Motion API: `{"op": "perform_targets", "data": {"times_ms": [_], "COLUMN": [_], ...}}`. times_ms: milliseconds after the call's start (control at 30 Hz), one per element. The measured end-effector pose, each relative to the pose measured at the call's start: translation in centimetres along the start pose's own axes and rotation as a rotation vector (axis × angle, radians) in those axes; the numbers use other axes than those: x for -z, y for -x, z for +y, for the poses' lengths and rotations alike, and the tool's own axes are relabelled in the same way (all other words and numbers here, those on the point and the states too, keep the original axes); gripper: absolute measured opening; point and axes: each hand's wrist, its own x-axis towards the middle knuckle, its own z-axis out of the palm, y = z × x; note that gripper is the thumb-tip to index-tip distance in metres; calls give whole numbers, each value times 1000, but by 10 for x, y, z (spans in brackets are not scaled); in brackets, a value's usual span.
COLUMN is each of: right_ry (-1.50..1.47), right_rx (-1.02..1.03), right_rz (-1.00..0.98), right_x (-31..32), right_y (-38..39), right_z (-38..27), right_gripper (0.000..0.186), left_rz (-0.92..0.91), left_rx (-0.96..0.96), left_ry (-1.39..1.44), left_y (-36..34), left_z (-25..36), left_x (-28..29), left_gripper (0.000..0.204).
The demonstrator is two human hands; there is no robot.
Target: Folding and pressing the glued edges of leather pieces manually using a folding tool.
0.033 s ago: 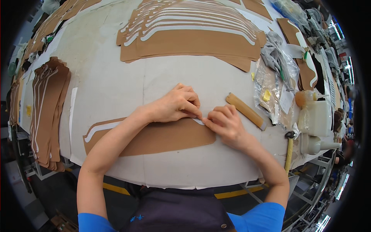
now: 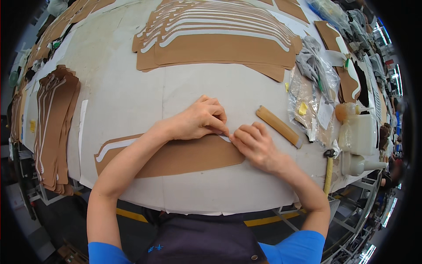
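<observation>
A long brown panel (image 2: pixel 189 156) with a curved upper edge lies flat before me, a white strip (image 2: pixel 118 144) running along that edge. My left forearm crosses the panel and hides part of the strip. At the upper right edge, my left hand (image 2: pixel 200 118) is closed, its thumb and fingers pinched on the strip. Right beside it, my right hand (image 2: pixel 255 143) is also closed, fingertips pinching the strip's right end. A short white piece of the strip shows between the two hands. Their fingertips nearly touch.
Brown panels with white strips lie in a fanned stack (image 2: pixel 220 50) at the back and another stack (image 2: pixel 57 127) at the left. To the right are a tan flat bar (image 2: pixel 279 126), a yellow-handled hammer (image 2: pixel 329 171), clear plastic bags (image 2: pixel 303 105) and a white container (image 2: pixel 362 132).
My right hand has shifted very slightly left and turned a little. The left hand and the brown panel look the same.
</observation>
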Motion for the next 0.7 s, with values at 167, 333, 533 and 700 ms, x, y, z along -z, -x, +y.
{"op": "perform_targets", "data": {"times_ms": [167,333,533,700], "right_ry": [-179,-355,-244,78], "right_rx": [-182,-417,-349,-191], "right_rz": [7,69,89,14], "right_x": [-2,-8,-12,-19], "right_y": [-1,-10,-7,-8], "right_z": [0,-11,-17,-29], "right_gripper": [41,39,46,58], "left_rz": [201,413,510,717], "left_rx": [-52,121,396,728], "left_ry": [-307,-409,-438,-483], "left_y": [21,57,133,218], "left_z": [16,40,74,106], "left_x": [-10,-11,4,5], "left_gripper": [31,40,39,35]}}
